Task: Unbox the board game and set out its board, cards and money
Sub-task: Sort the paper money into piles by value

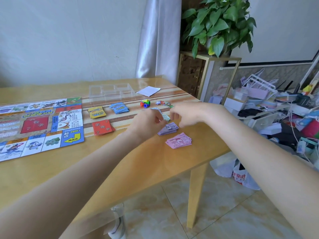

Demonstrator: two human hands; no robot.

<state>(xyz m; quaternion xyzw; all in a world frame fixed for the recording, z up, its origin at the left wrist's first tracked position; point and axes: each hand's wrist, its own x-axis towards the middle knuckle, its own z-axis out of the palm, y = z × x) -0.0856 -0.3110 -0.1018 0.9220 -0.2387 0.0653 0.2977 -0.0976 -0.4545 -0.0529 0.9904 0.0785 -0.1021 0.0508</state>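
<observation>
Paper money lies fanned on your glossy wooden counter (134, 163): a pink stack (179, 140), a purple stack (168, 129). Your left hand (148, 120) and right hand (183, 114) blur above a greenish stack (166, 117); whether either set of fingers grips it, I cannot tell. The flat printed board (41, 125) lies left.

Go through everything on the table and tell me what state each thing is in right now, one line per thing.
Game board: unfolded, lying flat.
Clear plastic tray: looks emptied.
Yellow cards: stacked.
Blue cards: stacked, slightly fanned.
Red cards: stacked, face down.
Purple money: loose pile.
Pink money: loose pile.
Plastic pawns: clustered together.
White paper: lying flat.
Left hand: fingers curled over banknotes; grip unclear.
Right hand: blurred, over the money.
</observation>
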